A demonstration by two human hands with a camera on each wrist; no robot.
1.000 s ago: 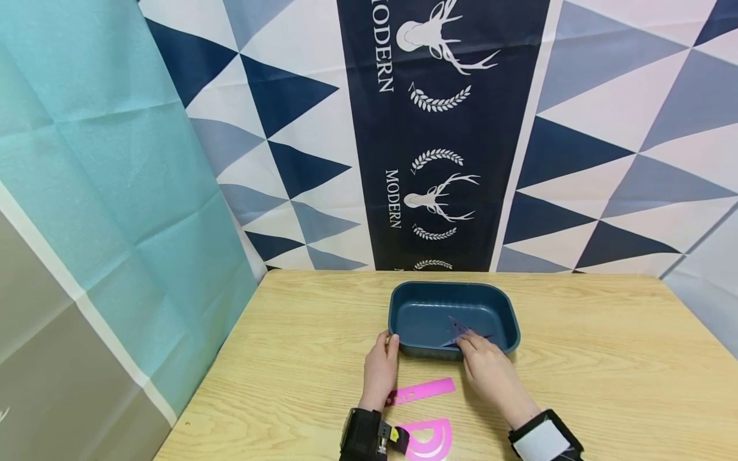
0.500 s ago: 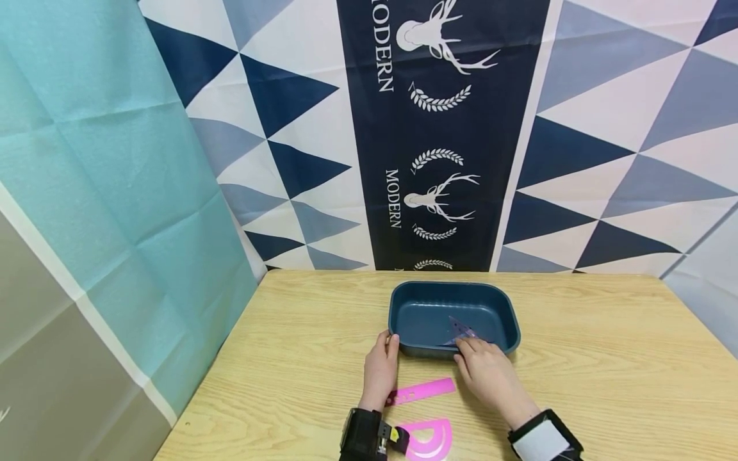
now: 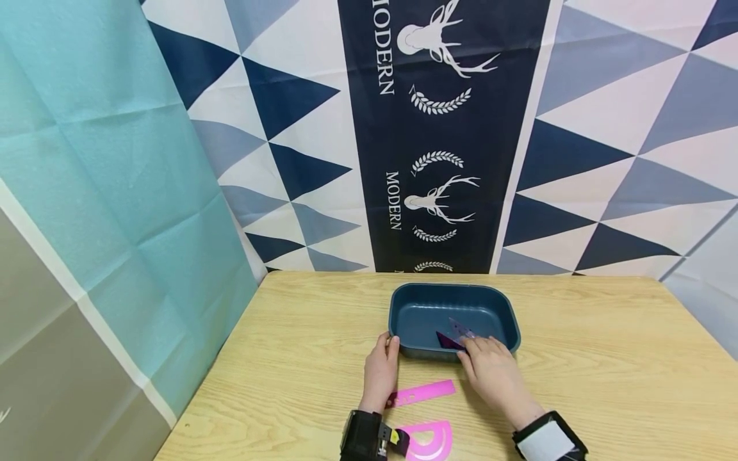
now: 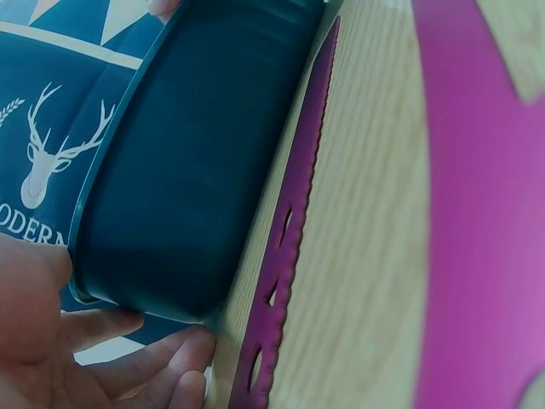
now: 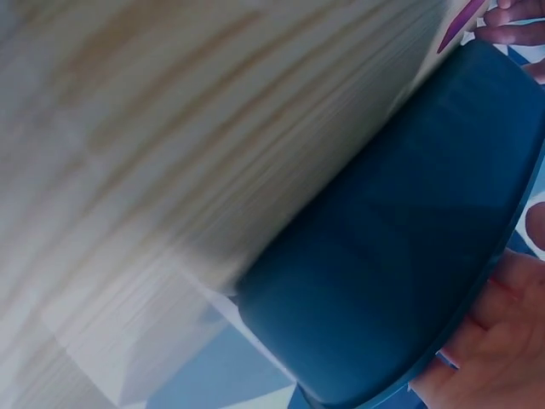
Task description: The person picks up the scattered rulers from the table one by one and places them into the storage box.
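A dark blue-green rectangular box (image 3: 412, 320) stands on the table. My left hand (image 3: 380, 371) grips its near left corner; in the left wrist view the thumb lies at the rim and the fingers lie against the outer end. My right hand (image 3: 497, 374) reaches over the near rim, its fingertips inside the box. Next to those fingertips a dark purple, pointed plastic piece (image 3: 446, 341) sticks up, seemingly pinched. Behind it lies a pale purple see-through set square (image 3: 459, 328). In the right wrist view the box wall (image 5: 409, 221) hides what the right hand (image 5: 498, 341) holds.
A pink ruler (image 3: 426, 391) with cut-out holes and a wavy edge lies before the box, partly behind the left wrist. Nearer is a pink protractor (image 3: 441, 442), partly covered by the left wrist camera. Patterned cloth (image 3: 288, 128) hangs behind the wooden table (image 3: 605, 358).
The right fingers have shifted slightly within the box, and the dark purple piece has tilted up into view at their left. The left hand and box have stayed in place.
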